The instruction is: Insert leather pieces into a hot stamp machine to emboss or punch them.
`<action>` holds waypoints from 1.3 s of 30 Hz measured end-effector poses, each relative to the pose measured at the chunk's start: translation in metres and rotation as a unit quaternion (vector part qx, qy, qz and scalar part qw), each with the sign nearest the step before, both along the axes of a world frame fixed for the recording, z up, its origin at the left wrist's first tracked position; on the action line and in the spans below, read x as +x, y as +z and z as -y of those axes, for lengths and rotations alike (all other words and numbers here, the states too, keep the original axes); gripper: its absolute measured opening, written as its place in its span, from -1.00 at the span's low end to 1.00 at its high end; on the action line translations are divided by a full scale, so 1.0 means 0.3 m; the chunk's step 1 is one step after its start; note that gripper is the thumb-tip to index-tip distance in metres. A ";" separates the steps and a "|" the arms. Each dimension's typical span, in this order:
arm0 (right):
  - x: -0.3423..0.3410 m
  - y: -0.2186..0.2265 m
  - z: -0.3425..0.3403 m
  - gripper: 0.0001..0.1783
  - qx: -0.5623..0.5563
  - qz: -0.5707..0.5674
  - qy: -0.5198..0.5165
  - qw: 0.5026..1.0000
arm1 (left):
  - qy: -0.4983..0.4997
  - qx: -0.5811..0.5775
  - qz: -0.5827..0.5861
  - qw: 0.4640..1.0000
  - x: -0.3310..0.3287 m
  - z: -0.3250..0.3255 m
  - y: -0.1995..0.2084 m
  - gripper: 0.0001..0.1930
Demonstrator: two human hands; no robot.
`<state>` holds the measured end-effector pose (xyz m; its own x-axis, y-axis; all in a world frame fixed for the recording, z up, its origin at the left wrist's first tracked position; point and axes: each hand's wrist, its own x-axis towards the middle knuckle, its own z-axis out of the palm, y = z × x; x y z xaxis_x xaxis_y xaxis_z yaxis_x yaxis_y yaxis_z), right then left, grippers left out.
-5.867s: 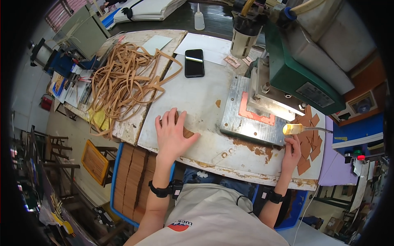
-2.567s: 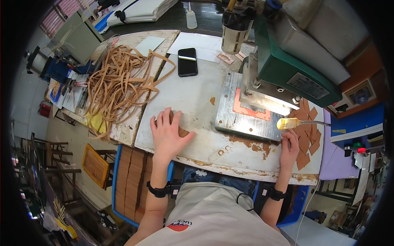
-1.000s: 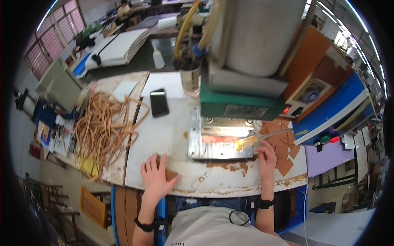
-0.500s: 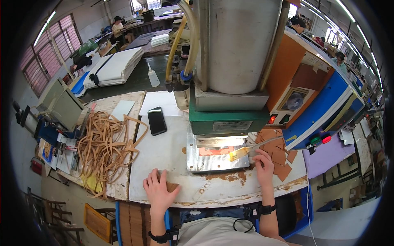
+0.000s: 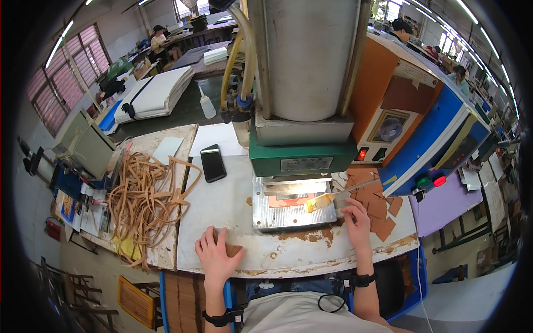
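Observation:
My left hand (image 5: pixel 218 255) rests near the table's front edge, fingers and thumb around a brown leather piece (image 5: pixel 234 250); the palm hides part of it. At the right side of the press's metal bed (image 5: pixel 294 222), my right hand (image 5: pixel 356 220) is raised with its fingers apart and slightly bent, holding nothing I can see. On the lit bed lies an orange-red piece (image 5: pixel 282 201) below the green press head (image 5: pixel 302 158). A lamp with a yellowish tip (image 5: pixel 318 203) reaches over the bed from the right.
Tan strips (image 5: pixel 145 200) lie tangled at the left. A black phone (image 5: pixel 213 164) sits left of the press. Scattered brown leather pieces (image 5: pixel 375 201) lie beyond my right hand, near the blue control box (image 5: pixel 430 141). A white bottle (image 5: pixel 207 105) stands farther back.
The view has shifted slightly, so the press appears a little farther left. Both hands stay in nearly the same places.

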<state>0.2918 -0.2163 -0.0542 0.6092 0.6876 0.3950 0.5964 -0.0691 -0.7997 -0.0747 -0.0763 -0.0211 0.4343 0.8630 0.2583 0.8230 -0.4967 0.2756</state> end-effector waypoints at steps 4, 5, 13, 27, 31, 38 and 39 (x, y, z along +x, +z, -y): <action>-0.015 0.033 -0.001 -0.87 -0.023 -0.004 0.002 1.000 | -0.005 0.011 0.001 1.000 -0.009 -0.001 -0.017 -0.27; -0.015 0.030 -0.001 -0.87 -0.021 -0.005 0.001 1.000 | -0.002 0.009 0.001 1.000 -0.009 0.001 -0.018 -0.26; -0.006 0.002 -0.002 -0.87 -0.009 0.006 -0.006 1.000 | 0.000 -0.004 -0.004 1.000 -0.013 0.001 -0.016 -0.19; -0.005 -0.012 -0.002 -0.87 0.000 -0.002 -0.007 1.000 | 0.046 -0.071 0.008 0.996 -0.023 -0.002 0.016 0.10; -0.003 -0.018 -0.002 -0.88 -0.006 0.007 -0.016 1.000 | 0.052 -0.054 0.014 0.997 -0.036 -0.024 0.017 0.05; -0.004 -0.017 -0.001 -0.88 -0.001 0.022 -0.017 1.000 | 0.021 -0.090 0.140 0.986 -0.070 -0.084 0.073 -0.02; -0.005 -0.012 0.000 -0.88 0.000 0.019 -0.016 1.000 | 0.007 -0.100 0.127 0.987 -0.068 -0.089 0.066 -0.03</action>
<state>0.2903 -0.2161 -0.0578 0.6147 0.6688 0.4181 0.6241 -0.0884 -0.7763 -0.0952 -0.0495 -0.0013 0.3656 0.9130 0.1812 0.7214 -0.4010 0.5646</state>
